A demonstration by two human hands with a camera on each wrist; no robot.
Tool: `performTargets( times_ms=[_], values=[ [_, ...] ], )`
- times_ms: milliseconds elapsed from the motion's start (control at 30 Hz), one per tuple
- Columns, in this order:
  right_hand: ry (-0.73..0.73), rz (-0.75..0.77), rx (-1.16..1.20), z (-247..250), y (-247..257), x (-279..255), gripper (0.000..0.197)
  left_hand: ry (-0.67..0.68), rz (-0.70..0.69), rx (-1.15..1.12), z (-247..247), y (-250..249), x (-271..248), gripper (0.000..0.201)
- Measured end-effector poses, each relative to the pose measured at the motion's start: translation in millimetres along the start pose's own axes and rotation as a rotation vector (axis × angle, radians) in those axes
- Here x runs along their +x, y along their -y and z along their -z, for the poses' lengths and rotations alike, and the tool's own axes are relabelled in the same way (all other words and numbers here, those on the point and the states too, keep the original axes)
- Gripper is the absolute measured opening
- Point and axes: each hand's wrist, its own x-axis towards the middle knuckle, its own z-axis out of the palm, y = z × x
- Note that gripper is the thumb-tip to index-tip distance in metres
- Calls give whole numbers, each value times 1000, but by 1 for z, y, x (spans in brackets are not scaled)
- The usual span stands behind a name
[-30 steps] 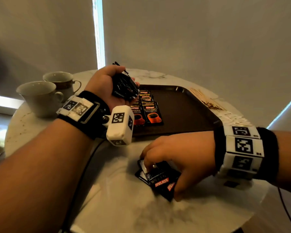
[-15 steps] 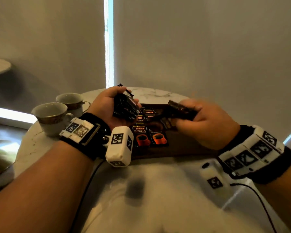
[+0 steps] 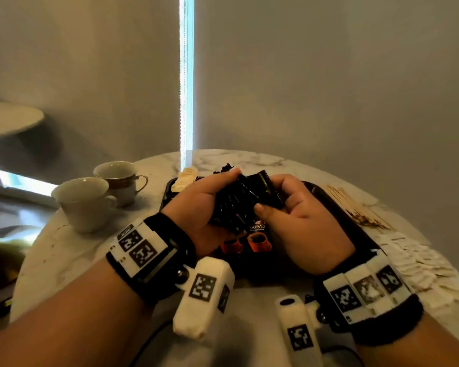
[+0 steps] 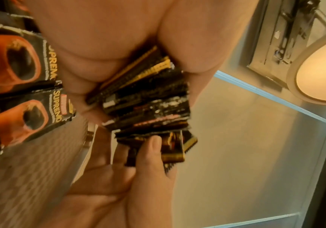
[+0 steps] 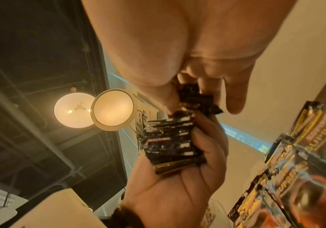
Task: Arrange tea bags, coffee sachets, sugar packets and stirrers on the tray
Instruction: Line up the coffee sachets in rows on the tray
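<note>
My left hand (image 3: 217, 197) grips a thick stack of black coffee sachets (image 3: 233, 207) above the dark brown tray (image 3: 339, 213). My right hand (image 3: 276, 200) pinches a few more black sachets (image 3: 265, 185) and holds them against the end of that stack. In the left wrist view the stack (image 4: 148, 104) fans out between my palm and fingers, with the right thumb (image 4: 152, 152) on the added sachets. The right wrist view shows the same stack (image 5: 172, 143). Rows of sachets printed with orange cups (image 3: 257, 241) lie flat on the tray under my hands.
Two white teacups (image 3: 82, 202) stand left of the tray on the round marble table (image 3: 64, 250). Wooden stirrers (image 3: 355, 207) and white sugar packets (image 3: 414, 263) lie right of the tray. A pale pile of packets (image 3: 184, 177) sits at the tray's far left corner.
My right hand took black sachets off the table near its front edge, lifted them and brought them to the stack in my left hand. The left hand stayed above the tray.
</note>
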Motion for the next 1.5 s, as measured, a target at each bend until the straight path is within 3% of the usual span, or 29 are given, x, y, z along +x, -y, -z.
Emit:
performTargets(
  times_ms=[167,300,400,467,567,600,733,933,1033,1267,1400,1500],
  values=[
    [154,27,221,0,-3,-8,35,34,15,70,4,8,-1,34],
    [146,127,159,1,-7,-4,27,22,3,57,3,9,-1,49],
    [155,123,172,2,-7,-5,30,12,-14,57,1,9,-4,50],
    [188,67,152,4,-5,-8,39,27,-4,48,-1,9,-6,47],
    [238,20,121,5,-2,-10,72,75,4,30,-9,10,-11,40],
    [226,18,124,4,-2,-10,74,81,14,32,-11,10,-12,41],
    [147,47,222,0,-5,-8,53,85,51,-39,-14,8,-13,49],
    [205,-2,159,3,-2,-10,71,114,75,-34,-16,10,-14,45],
    [158,-6,50,3,-1,-9,71,110,94,-52,-19,11,-13,45],
    [83,35,72,-1,-7,-7,61,150,73,-183,-16,13,-9,53],
    [103,51,25,3,-4,-6,79,187,74,-133,-16,13,-10,47],
    [141,60,0,5,-2,-6,78,176,72,-151,-16,13,-11,46]
  ],
)
